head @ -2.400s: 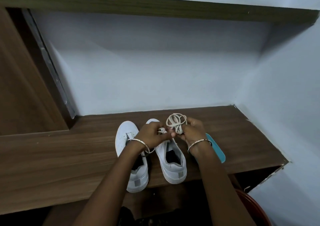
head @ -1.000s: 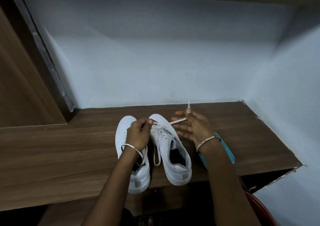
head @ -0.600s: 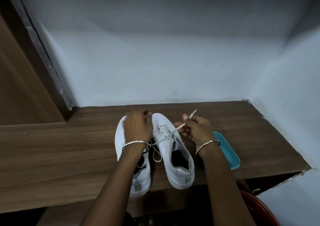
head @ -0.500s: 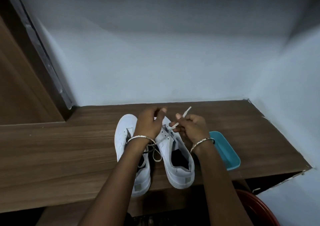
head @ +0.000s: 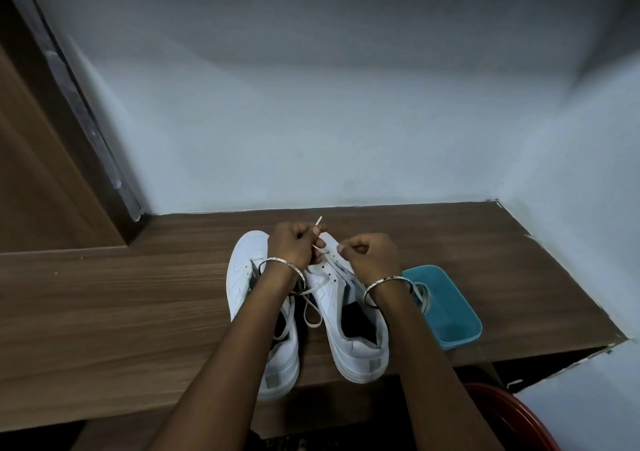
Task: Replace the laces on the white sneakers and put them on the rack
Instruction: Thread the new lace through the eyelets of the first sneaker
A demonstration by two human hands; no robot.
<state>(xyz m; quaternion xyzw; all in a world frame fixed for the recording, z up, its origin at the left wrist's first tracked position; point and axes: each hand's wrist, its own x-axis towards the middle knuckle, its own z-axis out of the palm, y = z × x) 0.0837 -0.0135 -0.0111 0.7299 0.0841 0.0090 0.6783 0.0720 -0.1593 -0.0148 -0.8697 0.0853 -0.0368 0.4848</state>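
Note:
Two white sneakers stand side by side on the wooden shelf [head: 121, 312], toes toward the wall: the left sneaker [head: 244, 277] and the right sneaker [head: 349, 343]. My left hand [head: 294, 246] pinches a white lace [head: 311, 308] whose tip sticks up past the fingers. A loop of that lace lies between the shoes. My right hand [head: 369, 258] is closed over the eyelet rows of the right sneaker; whether it grips the lace or the shoe is hidden by the fingers.
A teal tray [head: 450, 315] sits right of the sneakers with a grey lace inside. A red round object [head: 509, 416] shows below the shelf at bottom right. White walls close the back and right; a wooden panel stands at left.
The lace tip passed from my right hand to my left hand. My right hand dropped onto the right sneaker's eyelets. Earlier the lace was a coiled bundle held in both hands.

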